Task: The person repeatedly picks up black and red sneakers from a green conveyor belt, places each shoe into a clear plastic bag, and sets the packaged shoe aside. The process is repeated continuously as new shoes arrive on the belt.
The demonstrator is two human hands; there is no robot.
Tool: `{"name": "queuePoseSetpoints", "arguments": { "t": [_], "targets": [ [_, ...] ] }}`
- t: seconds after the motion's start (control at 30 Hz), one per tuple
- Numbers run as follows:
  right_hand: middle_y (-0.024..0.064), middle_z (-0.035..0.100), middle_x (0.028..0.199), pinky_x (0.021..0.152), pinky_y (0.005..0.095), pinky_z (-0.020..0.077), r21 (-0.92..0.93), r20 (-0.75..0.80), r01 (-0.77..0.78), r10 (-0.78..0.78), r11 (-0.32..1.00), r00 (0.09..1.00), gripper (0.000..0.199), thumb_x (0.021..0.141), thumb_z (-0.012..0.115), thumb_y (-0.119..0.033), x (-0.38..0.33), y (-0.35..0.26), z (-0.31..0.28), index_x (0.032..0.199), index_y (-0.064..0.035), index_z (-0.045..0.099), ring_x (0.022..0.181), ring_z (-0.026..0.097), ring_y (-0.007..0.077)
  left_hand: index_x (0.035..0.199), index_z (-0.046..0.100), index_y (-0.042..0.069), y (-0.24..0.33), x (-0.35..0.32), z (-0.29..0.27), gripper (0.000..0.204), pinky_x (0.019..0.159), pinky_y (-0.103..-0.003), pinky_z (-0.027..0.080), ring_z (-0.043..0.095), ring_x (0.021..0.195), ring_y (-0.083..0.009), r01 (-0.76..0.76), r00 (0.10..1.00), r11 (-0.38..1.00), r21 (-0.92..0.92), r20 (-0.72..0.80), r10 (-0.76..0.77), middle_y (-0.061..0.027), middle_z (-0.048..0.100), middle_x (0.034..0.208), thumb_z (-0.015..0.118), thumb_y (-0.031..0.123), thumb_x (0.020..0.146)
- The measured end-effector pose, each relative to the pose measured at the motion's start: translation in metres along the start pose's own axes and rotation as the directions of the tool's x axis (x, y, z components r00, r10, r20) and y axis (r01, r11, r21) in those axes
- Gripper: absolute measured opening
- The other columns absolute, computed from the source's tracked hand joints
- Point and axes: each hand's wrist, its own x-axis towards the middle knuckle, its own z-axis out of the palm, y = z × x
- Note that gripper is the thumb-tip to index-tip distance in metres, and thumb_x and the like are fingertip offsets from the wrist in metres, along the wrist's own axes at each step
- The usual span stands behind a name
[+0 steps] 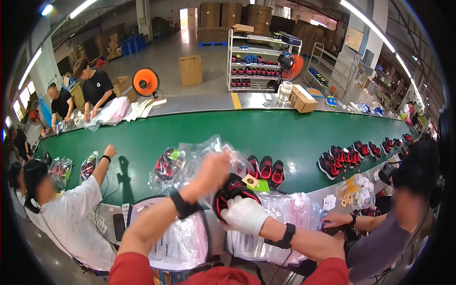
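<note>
- Your right hand, in a white glove, bends its fingers around the black-and-red shoe. It seems to hold it low and close so the shoe stays steady in front of you.
- Your left hand is bare and blurry above the shoe. I cannot tell if its fingers pinch anything. The clear bag is right by it.
- A round-marked tan card and a green tag show beside the shoe, maybe placed where they are easy to see.
- Just past your hands, a row of shoes stands side by side on the green belt, likely so you can reach each one.
- To the left, a bagged pair sits apart from the bare shoes, perhaps so they don't get mixed up.
- Near your body, one bag pile is on the left and another bag pile on the right, probably so bags stay close.
- Far right, more shoes stand in bunches.
</note>
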Motion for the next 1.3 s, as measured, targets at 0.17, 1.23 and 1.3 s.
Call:
{"name": "queuePoseSetpoints", "arguments": {
  "t": [0.17, 1.23, 1.3],
  "targets": [
    [0.0114, 0.06, 0.066, 0.058, 0.038, 0.0496, -0.095, -0.148, 0.393, -0.403, 0.915, 0.903, 0.021, 0.065, 0.064, -0.027, 0.016, -0.009, -0.01, 0.062, -0.0066, 0.064, 0.066, 0.06, 0.0275, 0.075, 0.057, 0.0, 0.032, 0.024, 0.005, 0.008, 0.057, -0.046, 0.046, 0.058, 0.065, -0.0397, -0.225, 0.858, 0.964, 0.138, 0.497, 0.129, -0.0215, 0.06, 0.069, 0.056, 0.008, 0.076],
    [0.0158, 0.064, 0.079, 0.056, 0.0432, 0.0466, 0.316, -0.55, -0.026, 0.206, 0.948, 0.81, 0.019, 0.081, 0.051, -0.015, 0.179, 0.055, 0.133, 0.076, -0.0013, 0.063, 0.063, 0.061, 0.0306, 0.083, 0.059, 0.004, 0.034, -0.026, -0.034, 0.013, 0.051, -0.023, 0.041, 0.049, 0.057, -0.004, 0.271, 0.954, 0.957, 0.103, 0.107, -0.281, -0.0015, 0.056, 0.063, 0.062, 0.017, 0.083],
    [0.0162, 0.063, 0.079, 0.056, 0.0438, 0.0462, 0.285, -0.718, -0.099, 0.281, 0.953, 0.637, 0.02, 0.081, 0.051, -0.015, 0.225, 0.053, 0.164, 0.076, -0.0004, 0.062, 0.063, 0.06, 0.031, 0.083, 0.06, 0.006, 0.008, -0.03, -0.05, 0.011, 0.055, -0.022, 0.04, 0.048, 0.063, -0.0039, 0.45, 0.889, 0.89, -0.075, -0.06, -0.455, 0.0029, 0.056, 0.07, 0.059, 0.017, 0.086]
  ]
}}
